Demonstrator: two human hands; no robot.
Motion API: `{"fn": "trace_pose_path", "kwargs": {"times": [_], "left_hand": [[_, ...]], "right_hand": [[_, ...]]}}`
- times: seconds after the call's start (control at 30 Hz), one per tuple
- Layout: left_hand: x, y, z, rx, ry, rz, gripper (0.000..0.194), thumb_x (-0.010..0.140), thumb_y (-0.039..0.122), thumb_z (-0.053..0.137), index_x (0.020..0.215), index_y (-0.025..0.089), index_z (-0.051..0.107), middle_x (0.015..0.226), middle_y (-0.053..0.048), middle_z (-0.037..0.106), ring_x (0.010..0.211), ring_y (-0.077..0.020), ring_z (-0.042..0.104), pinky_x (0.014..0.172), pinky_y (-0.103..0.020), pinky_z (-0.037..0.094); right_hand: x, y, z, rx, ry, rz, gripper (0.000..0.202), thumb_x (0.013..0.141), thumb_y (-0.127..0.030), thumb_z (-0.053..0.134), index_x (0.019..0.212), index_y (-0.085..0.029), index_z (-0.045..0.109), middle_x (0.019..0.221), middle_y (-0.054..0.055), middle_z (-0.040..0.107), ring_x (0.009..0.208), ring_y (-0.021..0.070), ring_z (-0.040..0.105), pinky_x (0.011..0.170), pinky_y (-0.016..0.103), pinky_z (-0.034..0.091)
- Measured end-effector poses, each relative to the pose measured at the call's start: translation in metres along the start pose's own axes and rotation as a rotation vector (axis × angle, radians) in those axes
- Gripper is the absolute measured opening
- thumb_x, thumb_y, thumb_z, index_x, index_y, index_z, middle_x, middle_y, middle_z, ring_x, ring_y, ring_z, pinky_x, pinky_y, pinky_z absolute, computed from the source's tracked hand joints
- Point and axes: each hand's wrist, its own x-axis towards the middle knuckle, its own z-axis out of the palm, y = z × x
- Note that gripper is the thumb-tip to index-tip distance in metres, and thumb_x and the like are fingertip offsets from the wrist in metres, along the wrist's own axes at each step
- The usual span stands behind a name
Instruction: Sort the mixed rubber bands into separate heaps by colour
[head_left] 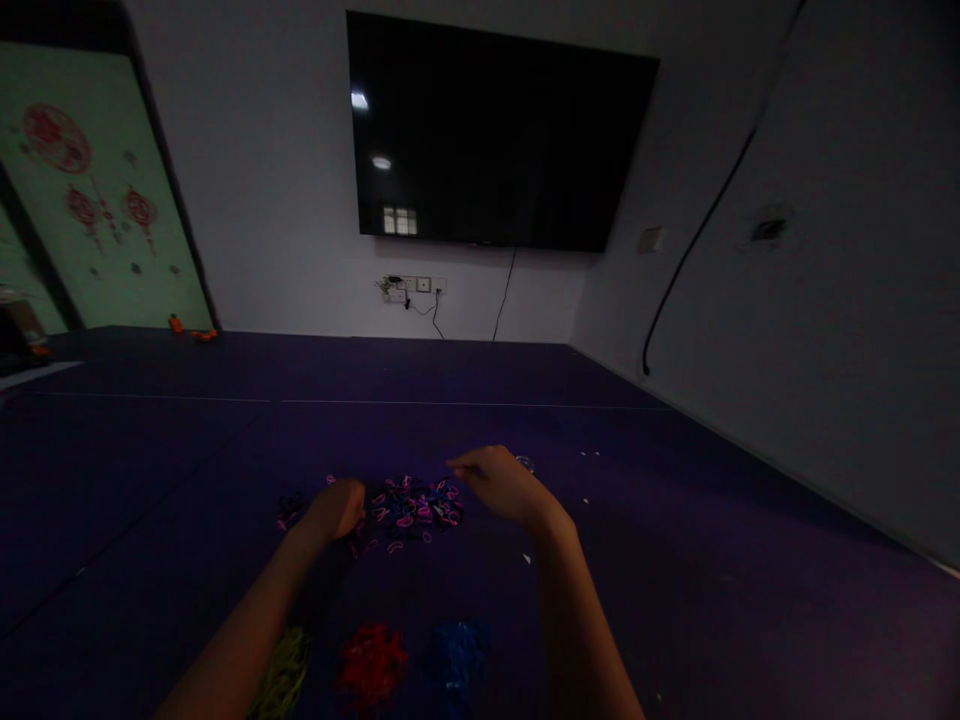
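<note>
A loose pile of small pink, blue and dark bands [418, 506] lies spread on the dark purple surface [480, 375]. My left hand [343, 507] is closed at the pile's left side, its fingertips hidden from view. At the pile's upper right is my right hand [491, 480], its fingers pressed together and pointing left; whatever they hold is too small to make out. A smaller dark group with some pink bands [289, 510] sits left of my left hand. Nearer to me are a yellow-green heap [283, 675], a red heap [371, 662] and a blue heap [459, 652].
Behind my right hand lies a small, pale round item [526, 463]. White scraps [526, 558] dot the surface to the right. Orange objects [204, 335] are at the far left edge. A television [495, 140] hangs on the wall, and a black cable [697, 235] runs down the right wall.
</note>
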Motion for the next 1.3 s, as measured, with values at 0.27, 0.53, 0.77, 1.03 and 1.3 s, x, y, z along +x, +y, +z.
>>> {"fn": "trace_pose_path", "kwargs": {"times": [0.27,0.53,0.77,1.03,1.3], "left_hand": [[-0.002,0.011,0.008,0.170,0.023,-0.001,0.023,0.071,0.005,0.053,0.088,0.013,0.065,0.101,-0.017,0.065,0.099,-0.0288,0.059,0.082,-0.035,0.044],[-0.023,0.050,-0.014,0.104,-0.039,0.207,0.020,0.083,0.012,0.043,0.085,0.015,0.063,0.093,-0.011,0.065,0.087,-0.0211,0.060,0.079,-0.028,0.043],[-0.053,0.109,0.009,-0.195,-0.311,0.659,0.018,0.068,0.004,0.052,0.064,0.018,0.062,0.074,0.000,0.066,0.067,-0.0129,0.059,0.061,-0.020,0.043],[-0.042,0.108,0.021,-0.222,-0.292,0.645,0.024,0.068,0.001,0.050,0.062,0.019,0.065,0.068,0.000,0.068,0.067,-0.0132,0.060,0.064,-0.020,0.044],[-0.021,0.044,-0.016,0.111,-0.022,0.191,0.029,0.082,0.011,0.041,0.102,0.014,0.062,0.109,-0.016,0.064,0.103,-0.0267,0.058,0.086,-0.035,0.044]], "right_hand": [[0.001,0.001,0.001,0.007,-0.001,-0.034,0.030,0.084,-0.015,0.047,0.104,-0.017,0.069,0.107,0.007,0.069,0.102,0.0196,0.063,0.086,0.029,0.046],[-0.001,0.002,0.001,0.013,0.011,-0.045,0.029,0.083,-0.016,0.047,0.101,-0.017,0.071,0.104,0.007,0.070,0.095,0.0210,0.065,0.082,0.030,0.047],[-0.002,0.001,0.000,0.016,0.011,-0.038,0.028,0.083,-0.016,0.048,0.099,-0.016,0.071,0.098,0.007,0.072,0.095,0.0222,0.065,0.081,0.030,0.047],[-0.002,0.000,-0.001,0.016,-0.002,-0.028,0.029,0.083,-0.016,0.048,0.099,-0.016,0.071,0.101,0.007,0.071,0.094,0.0208,0.065,0.081,0.028,0.047],[-0.002,0.006,0.002,-0.002,0.019,-0.086,0.028,0.081,-0.015,0.047,0.092,-0.015,0.072,0.081,0.005,0.072,0.078,0.0187,0.064,0.070,0.026,0.044]]}}
